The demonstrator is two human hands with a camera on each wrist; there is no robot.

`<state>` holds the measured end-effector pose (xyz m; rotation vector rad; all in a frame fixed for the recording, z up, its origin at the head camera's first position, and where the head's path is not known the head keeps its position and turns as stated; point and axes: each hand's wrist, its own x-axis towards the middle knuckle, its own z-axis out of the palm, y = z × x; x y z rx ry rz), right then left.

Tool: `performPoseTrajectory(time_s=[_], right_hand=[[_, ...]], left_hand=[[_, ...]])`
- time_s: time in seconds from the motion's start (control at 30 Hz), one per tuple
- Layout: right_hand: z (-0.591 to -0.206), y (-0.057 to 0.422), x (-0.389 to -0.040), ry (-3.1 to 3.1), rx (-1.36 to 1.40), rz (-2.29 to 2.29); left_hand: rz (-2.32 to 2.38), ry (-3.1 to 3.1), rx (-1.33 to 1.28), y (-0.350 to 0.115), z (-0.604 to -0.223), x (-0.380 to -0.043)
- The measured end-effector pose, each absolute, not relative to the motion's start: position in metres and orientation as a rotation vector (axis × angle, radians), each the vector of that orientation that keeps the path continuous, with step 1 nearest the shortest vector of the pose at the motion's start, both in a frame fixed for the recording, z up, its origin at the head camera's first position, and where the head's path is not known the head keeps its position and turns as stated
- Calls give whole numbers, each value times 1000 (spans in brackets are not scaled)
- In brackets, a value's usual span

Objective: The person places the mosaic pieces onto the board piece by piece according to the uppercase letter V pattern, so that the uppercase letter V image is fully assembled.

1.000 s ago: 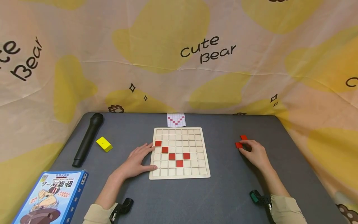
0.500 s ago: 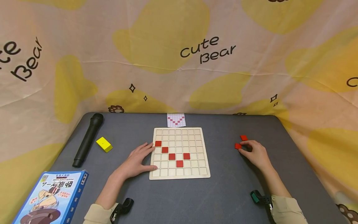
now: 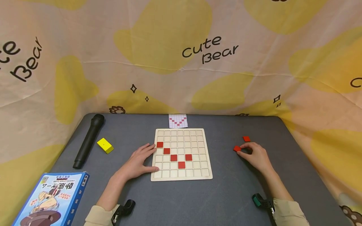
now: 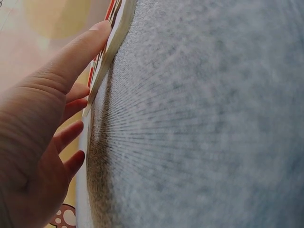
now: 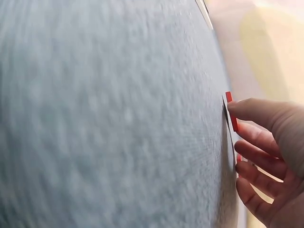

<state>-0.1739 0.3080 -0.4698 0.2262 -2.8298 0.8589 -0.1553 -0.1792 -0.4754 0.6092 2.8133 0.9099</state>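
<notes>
A pale wooden grid board [image 3: 199,172] lies mid-table with several red square tiles [image 3: 181,165] in its cells, forming a lopsided V. Against its left edge rests my left hand [image 3: 138,159], fingers spread and fairly straight, thumb on the lower left rim; the left wrist view shows the thumb [image 4: 80,54] over the board's edge. Well to the right of the board, my right hand [image 3: 258,157] pinches a red tile [image 3: 237,148] between thumb and index finger. In the right wrist view that tile [image 5: 235,124] looks slightly raised from the table. Another red tile [image 3: 246,138] lies just beyond the hand.
A small card [image 3: 178,121] with a V of red squares sits behind the board. Toward the left are a black microphone [image 3: 89,141], a yellow block [image 3: 105,145] and a blue box [image 3: 52,199]. A patterned cloth [image 3: 158,62] rises behind the grey table [image 3: 226,194].
My right hand has shifted slightly left and nearer, bringing the pinched red tile away from the other loose tile. My left hand and the board have stayed in place.
</notes>
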Motion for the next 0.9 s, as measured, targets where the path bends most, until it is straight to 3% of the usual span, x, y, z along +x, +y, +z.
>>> performPoseTrajectory(time_s=[0.9], right_hand=[[-468,219,-184,-2805,426,1008]], left_hand=[[897,2799,587,-179,-475,-155]])
